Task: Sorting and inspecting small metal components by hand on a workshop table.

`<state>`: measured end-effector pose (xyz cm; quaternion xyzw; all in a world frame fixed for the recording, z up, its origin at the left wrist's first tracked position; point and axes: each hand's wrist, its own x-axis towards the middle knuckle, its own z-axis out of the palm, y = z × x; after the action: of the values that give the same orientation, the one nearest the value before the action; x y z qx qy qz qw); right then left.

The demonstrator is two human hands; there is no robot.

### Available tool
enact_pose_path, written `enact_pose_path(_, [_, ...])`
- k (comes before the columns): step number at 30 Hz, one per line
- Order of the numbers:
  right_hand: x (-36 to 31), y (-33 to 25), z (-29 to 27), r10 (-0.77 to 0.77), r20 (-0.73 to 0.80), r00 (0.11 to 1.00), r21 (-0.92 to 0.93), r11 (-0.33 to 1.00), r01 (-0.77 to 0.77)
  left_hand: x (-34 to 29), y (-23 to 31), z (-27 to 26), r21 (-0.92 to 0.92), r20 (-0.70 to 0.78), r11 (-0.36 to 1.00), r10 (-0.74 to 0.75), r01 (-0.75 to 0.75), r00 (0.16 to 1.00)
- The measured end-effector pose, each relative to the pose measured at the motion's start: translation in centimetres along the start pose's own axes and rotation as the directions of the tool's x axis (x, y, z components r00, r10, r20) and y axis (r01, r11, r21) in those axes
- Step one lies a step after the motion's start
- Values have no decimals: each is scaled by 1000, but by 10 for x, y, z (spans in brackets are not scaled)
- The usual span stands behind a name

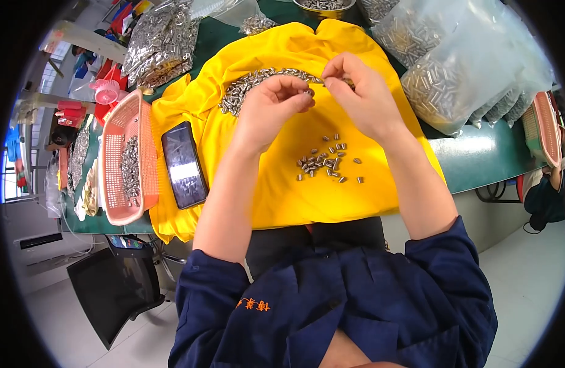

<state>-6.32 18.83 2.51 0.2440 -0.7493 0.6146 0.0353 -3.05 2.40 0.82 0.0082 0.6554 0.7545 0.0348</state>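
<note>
My left hand [264, 116] and my right hand [367, 101] are raised close together over a yellow cloth [282, 199]. In the curled fingers of the left one is a small silver metal cylinder [309, 92], mostly covered. The right thumb and forefinger pinch together; a bit of metal shows at their tips and more under the curled fingers, too small to make out fully. Behind the hands lies a large heap of small metal cylinders [236, 94], partly hidden by the left hand. Nearer me, a looser group of such cylinders [319, 162] is scattered on the cloth.
A phone [184, 165] lies on the cloth's left side, beside a pink basket [150, 162] holding metal parts. Bags of metal parts [163, 46] stand at back left, with more bags [439, 86] at right. A metal bowl [324, 8] sits behind on the green table [472, 162].
</note>
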Motion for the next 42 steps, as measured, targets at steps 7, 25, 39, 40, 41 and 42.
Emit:
enact_pose_path(7, [-3, 2, 6, 25, 153, 988, -26, 999, -21, -4, -4, -5, -163, 31, 986, -11, 16, 999])
enact_pose_path(25, [-10, -7, 12, -21, 190, 982, -416, 904, 99, -5, -4, -2, 151, -8, 987, 49, -48, 999])
enact_pose_path(39, [-5, 5, 8, -46, 71, 996, -291, 955, 64, 1, -14, -10, 415, -23, 892, 206, -178, 978])
enact_pose_path(40, [-5, 3, 7, -20, 65, 998, -215, 976, 34, 1, -12, -10, 427, -1, 872, 266, -240, 964])
enact_pose_path(41, [-6, 1, 7, 6, 60, 998, -138, 990, 2, 0, -10, -9, 427, -2, 872, 266, -240, 964])
enact_pose_path(42, [-5, 1, 8, 5, 61, 998, -138, 990, 3, -1, -7, -8, 270, -44, 950, 177, -159, 983])
